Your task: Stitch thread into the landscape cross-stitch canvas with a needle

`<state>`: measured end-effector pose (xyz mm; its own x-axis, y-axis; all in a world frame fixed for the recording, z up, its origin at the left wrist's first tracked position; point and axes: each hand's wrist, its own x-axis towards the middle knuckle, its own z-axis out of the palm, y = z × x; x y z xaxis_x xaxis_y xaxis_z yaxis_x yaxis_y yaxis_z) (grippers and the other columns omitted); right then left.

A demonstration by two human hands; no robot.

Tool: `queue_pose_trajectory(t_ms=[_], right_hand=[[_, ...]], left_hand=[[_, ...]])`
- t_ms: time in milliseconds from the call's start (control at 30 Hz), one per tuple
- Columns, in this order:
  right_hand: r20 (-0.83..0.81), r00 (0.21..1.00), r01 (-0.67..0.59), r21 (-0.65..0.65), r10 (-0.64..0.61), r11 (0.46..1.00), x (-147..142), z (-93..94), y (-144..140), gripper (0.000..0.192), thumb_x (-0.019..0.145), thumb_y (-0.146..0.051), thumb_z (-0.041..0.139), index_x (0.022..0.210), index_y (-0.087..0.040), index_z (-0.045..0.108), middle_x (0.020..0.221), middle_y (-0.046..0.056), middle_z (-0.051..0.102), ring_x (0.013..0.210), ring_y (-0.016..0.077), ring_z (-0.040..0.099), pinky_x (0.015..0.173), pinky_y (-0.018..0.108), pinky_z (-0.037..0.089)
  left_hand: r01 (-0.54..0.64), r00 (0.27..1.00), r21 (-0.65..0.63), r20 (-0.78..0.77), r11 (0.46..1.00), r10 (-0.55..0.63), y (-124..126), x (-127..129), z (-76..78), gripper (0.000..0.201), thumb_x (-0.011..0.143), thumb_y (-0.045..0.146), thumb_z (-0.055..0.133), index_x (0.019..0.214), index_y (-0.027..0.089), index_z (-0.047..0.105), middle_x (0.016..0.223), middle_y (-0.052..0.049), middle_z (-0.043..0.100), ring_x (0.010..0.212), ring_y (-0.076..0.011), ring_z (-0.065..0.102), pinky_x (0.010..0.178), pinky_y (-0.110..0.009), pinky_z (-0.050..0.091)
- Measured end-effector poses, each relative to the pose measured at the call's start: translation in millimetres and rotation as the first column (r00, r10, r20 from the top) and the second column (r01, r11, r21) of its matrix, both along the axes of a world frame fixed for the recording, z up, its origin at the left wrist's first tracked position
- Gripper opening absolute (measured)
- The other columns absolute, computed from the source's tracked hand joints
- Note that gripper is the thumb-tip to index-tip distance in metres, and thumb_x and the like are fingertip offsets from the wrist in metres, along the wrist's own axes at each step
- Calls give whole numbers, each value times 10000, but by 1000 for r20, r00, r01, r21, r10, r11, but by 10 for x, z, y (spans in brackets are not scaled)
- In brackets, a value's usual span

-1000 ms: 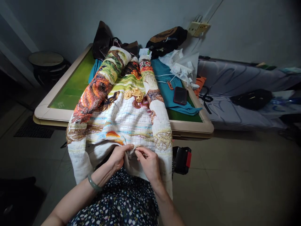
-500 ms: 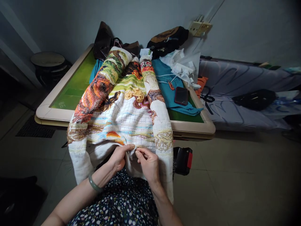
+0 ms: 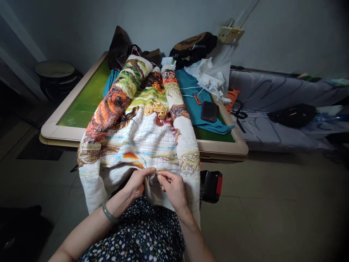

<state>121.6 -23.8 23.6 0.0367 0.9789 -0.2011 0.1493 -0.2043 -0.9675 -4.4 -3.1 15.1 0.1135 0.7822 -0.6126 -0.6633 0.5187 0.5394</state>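
A large cross-stitch cloth (image 3: 141, 133), partly embroidered and marked with a grid, lies rolled at both sides from the table down to my lap. My left hand (image 3: 138, 182) is closed on its near edge, thumb on top and fingers beneath. Close beside it, my right hand (image 3: 172, 186) pinches at the cloth with thumb and forefinger; whatever is between these fingertips, perhaps a needle, is too small to make out. A loose bundle of yellow yarn (image 3: 158, 109) rests on the cloth's middle.
The green-topped table (image 3: 81, 98) bears a teal cloth (image 3: 188, 82), a phone (image 3: 209, 111), crumpled white plastic (image 3: 209, 76), a dark bag (image 3: 193, 47) and a brown bag (image 3: 118, 47). At left stands a round stool (image 3: 54, 68); a covered bench (image 3: 261, 134) is at right.
The view has shifted very slightly. Both hands stay at the cloth's edge, with the right fingertips barely moved.
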Motion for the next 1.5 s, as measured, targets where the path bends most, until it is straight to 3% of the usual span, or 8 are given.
queue_pose_trajectory(t_ms=[133, 300, 500, 700, 900, 1100, 1267, 1500], right_hand=[[32, 999, -28, 7, 28, 1000, 17, -3, 39, 184, 723, -277, 602, 756, -142, 723, 518, -15, 551, 419, 93, 437, 397, 201, 353], [-49, 999, 0, -35, -1, 999, -21, -23, 9, 165, 723, -284, 611, 750, -142, 691, 551, -17, 568, 426, 88, 487, 418, 194, 397], [-70, 997, 32, -70, -37, 997, -45, -11, -12, 162, 710, -276, 610, 731, -130, 676, 524, -29, 540, 393, 64, 436, 374, 168, 350], [-76, 997, 24, -55, -28, 998, -48, -14, -12, 174, 721, -286, 606, 752, -130, 677, 546, -25, 548, 412, 70, 447, 387, 172, 368], [1, 1000, 19, 2, -19, 1000, -18, 4, -22, 190, 754, -289, 590, 764, -135, 701, 542, -17, 556, 429, 81, 438, 403, 185, 357], [67, 998, -6, 74, 1, 997, 0, 4, 5, 186, 764, -273, 583, 761, -154, 727, 546, 7, 609, 575, 158, 583, 507, 225, 457], [120, 993, -27, 92, 16, 995, 8, 6, 26, 199, 768, -254, 570, 776, -151, 740, 712, 53, 712, 654, 180, 643, 601, 251, 497], [196, 981, -26, 123, 1, 992, -18, 23, 46, 189, 761, -232, 559, 714, -157, 725, 679, 48, 710, 612, 174, 628, 573, 250, 489]], left_hand=[[-3, 1000, 4, -13, 1000, 4, 7, 0, 8, 233, 477, 154, 819, 670, 97, 703, 661, -50, 712, 607, -148, 622, 660, -273, 496], [25, 999, 9, -23, 1000, -25, 5, -13, -25, 212, 489, 167, 818, 647, 95, 697, 627, -41, 696, 572, -141, 607, 618, -269, 489], [28, 999, 32, -44, 999, -26, 3, -12, -65, 255, 497, 173, 814, 713, 85, 711, 669, -56, 709, 605, -158, 620, 663, -294, 497], [25, 998, 21, -52, 999, -23, 5, -8, -40, 217, 494, 173, 806, 661, 84, 699, 629, -44, 694, 568, -144, 604, 625, -280, 486], [7, 999, 16, -46, 1000, -6, 10, 6, -15, 218, 485, 165, 801, 668, 93, 705, 647, -42, 702, 595, -144, 610, 646, -272, 491], [2, 999, 11, -37, 1000, -1, 12, 7, 12, 210, 483, 161, 798, 662, 99, 708, 626, -45, 696, 595, -146, 608, 647, -269, 488], [0, 999, 14, -46, 1000, 0, 12, 7, -4, 214, 485, 158, 801, 670, 99, 710, 638, -45, 700, 601, -147, 610, 674, -276, 491], [3, 998, 23, -56, 1000, -2, 12, 8, -25, 241, 485, 167, 809, 695, 97, 713, 684, -55, 713, 647, -165, 626, 712, -293, 492]])
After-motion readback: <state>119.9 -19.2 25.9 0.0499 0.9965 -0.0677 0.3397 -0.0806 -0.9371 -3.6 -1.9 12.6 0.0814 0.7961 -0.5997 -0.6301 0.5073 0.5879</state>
